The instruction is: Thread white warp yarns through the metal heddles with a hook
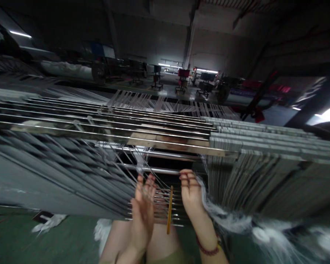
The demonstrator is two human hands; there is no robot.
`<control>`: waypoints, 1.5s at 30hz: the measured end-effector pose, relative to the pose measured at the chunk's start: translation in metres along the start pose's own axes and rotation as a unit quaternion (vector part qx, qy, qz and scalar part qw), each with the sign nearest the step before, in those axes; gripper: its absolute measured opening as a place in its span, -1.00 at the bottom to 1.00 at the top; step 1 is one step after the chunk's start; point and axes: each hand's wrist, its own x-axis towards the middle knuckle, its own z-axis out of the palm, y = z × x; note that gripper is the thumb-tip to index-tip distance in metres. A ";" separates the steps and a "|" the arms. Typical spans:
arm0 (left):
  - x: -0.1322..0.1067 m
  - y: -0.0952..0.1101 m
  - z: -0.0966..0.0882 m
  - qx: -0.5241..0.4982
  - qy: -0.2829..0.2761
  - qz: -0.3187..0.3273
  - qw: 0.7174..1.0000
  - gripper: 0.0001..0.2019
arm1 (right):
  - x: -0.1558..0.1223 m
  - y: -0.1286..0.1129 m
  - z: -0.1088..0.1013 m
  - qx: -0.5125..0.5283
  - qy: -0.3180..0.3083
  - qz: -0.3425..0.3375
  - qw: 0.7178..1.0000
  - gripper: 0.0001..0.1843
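My left hand (142, 212) reaches up into a fan of thin white threads (143, 165), fingers stretched out among them, holding nothing I can make out. My right hand (191, 194) has its fingers curled over at the tips beside a dense pack of grey metal heddles (236, 179); what it grips is hidden. A thin yellow hook tool (169, 209) hangs upright between the two hands, touched by neither. Long steel frame bars (99, 128) run across above the hands.
White loose yarn (231, 220) trails at the right by my wrist, which wears a red bead bracelet (207, 250). White scraps (48, 223) lie on the green floor at left. Dim workshop with carts and machines lies far behind.
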 end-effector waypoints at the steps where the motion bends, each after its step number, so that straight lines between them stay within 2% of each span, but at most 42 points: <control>1: -0.003 -0.008 0.014 -0.077 -0.016 -0.086 0.993 -0.33 | 0.004 -0.006 0.003 -0.001 0.018 -0.006 1.000 -0.75; 3: -0.007 -0.021 0.039 -0.171 -0.040 -0.197 0.964 -0.29 | 0.011 -0.017 0.008 -0.003 0.045 -0.018 0.999 -0.75; 4: -0.007 -0.026 0.048 -0.168 -0.055 -0.223 0.959 -0.29 | 0.014 -0.021 0.008 -0.001 0.053 -0.024 0.998 -0.75; 6: -0.002 -0.029 0.053 -0.094 -0.079 -0.222 0.967 -0.38 | 0.020 -0.026 0.004 0.004 0.061 -0.035 0.998 -0.75; 8: 0.009 -0.022 0.041 0.001 -0.080 -0.184 0.980 -0.56 | 0.024 -0.027 -0.005 0.010 0.060 -0.046 0.997 -0.76; 10: 0.021 -0.006 0.018 0.058 -0.071 -0.144 0.985 -0.72 | 0.028 -0.026 -0.016 0.015 0.053 -0.055 0.997 -0.78; 12: 0.033 0.015 -0.004 0.142 -0.061 -0.084 0.984 -0.75 | 0.032 -0.026 -0.026 0.019 0.037 -0.062 0.997 -0.81; 13: 0.039 0.025 -0.013 0.285 -0.060 -0.015 0.956 -0.73 | 0.033 -0.028 -0.028 0.021 0.027 -0.065 0.997 -0.83; 14: 0.044 0.033 -0.018 0.401 -0.049 0.023 0.914 -0.69 | 0.034 -0.029 -0.030 0.024 0.015 -0.066 0.997 -0.84; 16: 0.053 0.041 -0.021 0.569 -0.041 0.055 0.820 -0.61 | 0.035 -0.032 -0.029 0.030 -0.008 -0.067 0.997 -0.84; 17: 0.057 0.042 -0.020 0.598 -0.046 0.046 0.799 -0.59 | 0.036 -0.032 -0.028 0.032 -0.018 -0.067 0.997 -0.84; 18: 0.061 0.041 -0.017 0.606 -0.062 0.035 0.793 -0.58 | 0.036 -0.032 -0.026 0.033 -0.026 -0.066 0.997 -0.84; 19: 0.063 0.040 -0.014 0.587 -0.089 0.026 0.804 -0.59 | 0.036 -0.031 -0.025 0.033 -0.032 -0.065 0.997 -0.85; 22: 0.065 0.036 -0.005 0.474 -0.164 0.011 0.865 -0.66 | 0.036 -0.028 -0.021 0.029 -0.047 -0.061 0.997 -0.86; 24: 0.060 0.039 -0.002 0.417 -0.178 0.050 0.890 -0.73 | 0.036 -0.027 -0.018 0.029 -0.056 -0.059 0.996 -0.85; 25: 0.057 0.042 -0.002 0.414 -0.186 0.091 0.887 -0.76 | 0.036 -0.028 -0.017 0.030 -0.058 -0.058 0.996 -0.84; 27: 0.052 0.046 -0.002 0.456 -0.211 0.169 0.848 -0.79 | 0.036 -0.031 -0.014 0.031 -0.058 -0.051 0.996 -0.83; 29: 0.051 0.047 -0.004 0.506 -0.231 0.186 0.810 -0.78 | 0.035 -0.034 -0.012 0.032 -0.055 -0.042 0.997 -0.85; 30: 0.053 0.046 -0.006 0.509 -0.219 0.169 0.815 -0.78 | 0.035 -0.036 -0.012 0.032 -0.051 -0.036 0.998 -0.87; 33: 0.066 0.040 -0.009 0.425 -0.133 0.097 0.890 -0.79 | 0.032 -0.041 -0.016 0.034 -0.023 -0.017 0.999 -0.89; 35: 0.075 0.037 -0.010 0.364 -0.106 0.052 0.924 -0.74 | 0.031 -0.043 -0.022 0.050 -0.006 -0.017 0.999 -0.87; 38: 0.082 0.038 -0.009 0.318 -0.133 0.005 0.939 -0.71 | 0.030 -0.045 -0.030 0.080 -0.007 -0.040 0.996 -0.88; 41: 0.081 0.044 -0.011 0.287 -0.124 0.007 0.950 -0.77 | 0.032 -0.046 -0.034 0.082 -0.021 -0.052 0.995 -0.87; 43: 0.077 0.048 -0.014 0.296 -0.117 0.015 0.948 -0.79 | 0.034 -0.045 -0.034 0.078 -0.030 -0.042 0.996 -0.87; 45: 0.073 0.051 -0.017 0.334 -0.128 0.031 0.933 -0.81 | 0.035 -0.045 -0.033 0.074 -0.035 -0.021 0.996 -0.89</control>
